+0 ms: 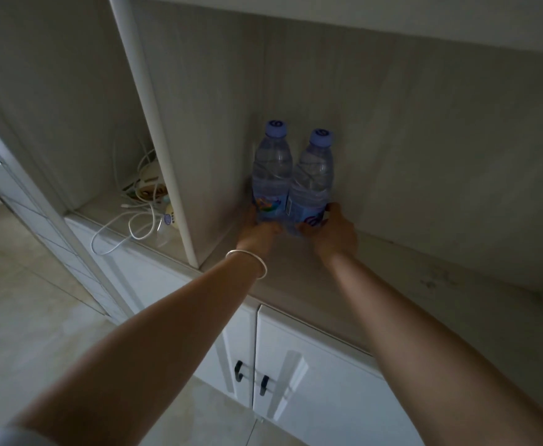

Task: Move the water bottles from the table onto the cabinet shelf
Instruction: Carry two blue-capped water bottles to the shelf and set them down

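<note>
Both water bottles are upright on the cabinet shelf (408, 278), touching side by side near the back corner by the divider panel (154, 123). Left hand (257, 235) is wrapped round the base of the left bottle (271, 175), right hand (334, 231) round the right bottle (313, 185). Silver bangle (247, 262) on the left wrist, white cables (128, 226) tangled in the next compartment.

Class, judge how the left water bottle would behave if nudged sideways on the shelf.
The left water bottle looks full, so probably heavy for its size. Tall and narrow, it may tip rather than slide. Thin clear plastic likely dents under the left hand.
</note>
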